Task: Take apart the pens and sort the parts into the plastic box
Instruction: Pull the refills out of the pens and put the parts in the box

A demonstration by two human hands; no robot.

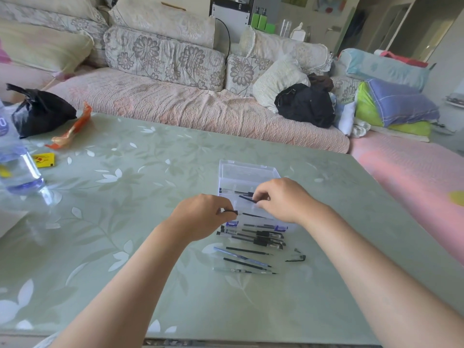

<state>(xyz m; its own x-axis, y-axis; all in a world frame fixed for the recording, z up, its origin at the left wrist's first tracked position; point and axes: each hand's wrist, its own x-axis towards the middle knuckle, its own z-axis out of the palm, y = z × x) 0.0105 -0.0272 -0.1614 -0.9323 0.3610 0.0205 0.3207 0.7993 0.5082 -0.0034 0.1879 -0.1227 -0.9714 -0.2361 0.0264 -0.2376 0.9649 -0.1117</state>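
Observation:
A clear plastic box (247, 172) lies open on the green table, its lid to the far side, with black pen parts in its compartments. Above the box's near left corner, my left hand (203, 217) pinches a small black pen part (230, 212). My right hand (283, 198) hovers over the box and pinches a thin black pen piece (247, 199). In front of the box lie several whole black pens (261, 237), loose refills (247, 251) and a black clip (296, 259).
At the table's left edge stands a water bottle (17, 169), with a black bag (40, 110), an orange wrapper (72, 129) and a yellow packet (44, 160) nearby. A sofa (200, 106) with cushions runs behind the table.

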